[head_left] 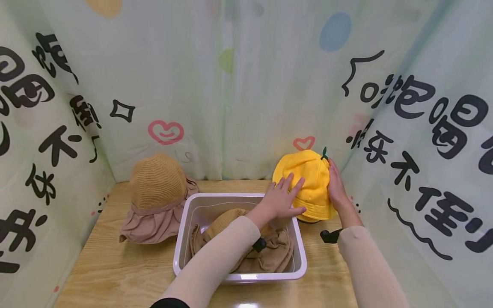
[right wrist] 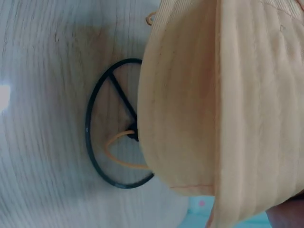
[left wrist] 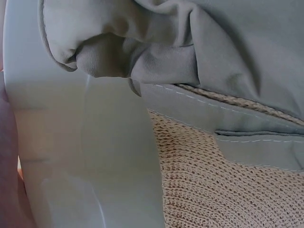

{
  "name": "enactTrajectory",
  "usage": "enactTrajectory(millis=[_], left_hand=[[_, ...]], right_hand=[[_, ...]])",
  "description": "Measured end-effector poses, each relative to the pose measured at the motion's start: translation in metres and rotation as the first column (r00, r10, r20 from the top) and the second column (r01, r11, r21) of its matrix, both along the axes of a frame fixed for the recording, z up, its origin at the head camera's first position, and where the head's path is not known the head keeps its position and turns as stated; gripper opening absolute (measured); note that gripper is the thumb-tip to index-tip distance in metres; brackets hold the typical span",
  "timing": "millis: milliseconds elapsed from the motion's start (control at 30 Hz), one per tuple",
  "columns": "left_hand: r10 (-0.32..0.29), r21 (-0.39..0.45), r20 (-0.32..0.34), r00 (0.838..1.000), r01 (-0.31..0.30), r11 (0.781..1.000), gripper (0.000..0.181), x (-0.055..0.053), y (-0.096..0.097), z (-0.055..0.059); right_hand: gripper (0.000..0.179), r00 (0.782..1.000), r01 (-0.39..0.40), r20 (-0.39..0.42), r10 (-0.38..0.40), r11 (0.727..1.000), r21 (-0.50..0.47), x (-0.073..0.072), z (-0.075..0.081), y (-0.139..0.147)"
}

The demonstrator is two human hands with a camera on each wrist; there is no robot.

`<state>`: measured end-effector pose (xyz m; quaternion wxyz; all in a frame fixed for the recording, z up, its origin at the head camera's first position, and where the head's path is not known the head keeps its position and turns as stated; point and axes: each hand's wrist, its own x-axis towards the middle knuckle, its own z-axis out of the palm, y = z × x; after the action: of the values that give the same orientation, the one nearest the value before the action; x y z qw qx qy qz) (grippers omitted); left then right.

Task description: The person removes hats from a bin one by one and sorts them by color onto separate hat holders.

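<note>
One lavender basket [head_left: 265, 277], with a brown-brimmed hat [head_left: 279, 256] lying inside, is crossed by the left sleeve [head_left: 219, 261]. Beyond it, at two o'clock, a yellow hat [head_left: 317, 184] is flanked by both hands. Its front is overlapped from eight o'clock by the left hand [head_left: 275, 201], whose fingers are spread, curled round nothing. Its three o'clock side is bordered by the right hand [head_left: 337, 184]; those fingers are partly hidden, so whether they are curled cannot be told. Below the brim, a black ring [right wrist: 89, 126] is partly covered. At the basket's ten o'clock, a straw hat [head_left: 158, 182] is seen before the curtain [head_left: 246, 94].
</note>
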<state>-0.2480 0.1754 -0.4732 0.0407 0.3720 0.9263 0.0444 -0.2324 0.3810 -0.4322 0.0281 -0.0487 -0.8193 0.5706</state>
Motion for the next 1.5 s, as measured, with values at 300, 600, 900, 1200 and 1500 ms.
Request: enactTrajectory(millis=[300, 600, 900, 1200, 1500], left_hand=[[-0.02, 0.038, 0.014, 1.0, 0.02, 0.999, 0.088, 0.002, 0.008, 0.004], [-0.013, 0.176, -0.016, 1.0, 0.015, 0.984, 0.083, -0.003, 0.009, 0.014], [-0.109, 0.265, -0.016, 0.994, 0.109, 0.958, 0.107, -0.035, 0.018, 0.06], [-0.133, 0.209, 0.077, 0.988, 0.114, 0.971, 0.079, -0.038, 0.038, 0.066], [-0.098, 0.126, -0.035, 0.995, 0.101, 0.987, 0.1, -0.033, 0.044, 0.053]], right_hand=[[0.064, 0.994, 0.102, 0.047, -0.096, 0.984, -0.145, 0.0, -0.034, 0.021], [0.064, 0.951, 0.294, -0.15, -0.272, 0.945, 0.146, 0.012, -0.052, 0.027], [0.109, 0.846, 0.352, -0.526, -0.087, 0.833, 0.428, 0.017, -0.075, -0.006], [0.129, 0.827, 0.384, -0.56, -0.059, 0.786, 0.484, 0.018, -0.086, -0.016], [0.112, 0.735, 0.478, -0.677, -0.021, 0.725, 0.497, 0.015, -0.099, -0.015]])
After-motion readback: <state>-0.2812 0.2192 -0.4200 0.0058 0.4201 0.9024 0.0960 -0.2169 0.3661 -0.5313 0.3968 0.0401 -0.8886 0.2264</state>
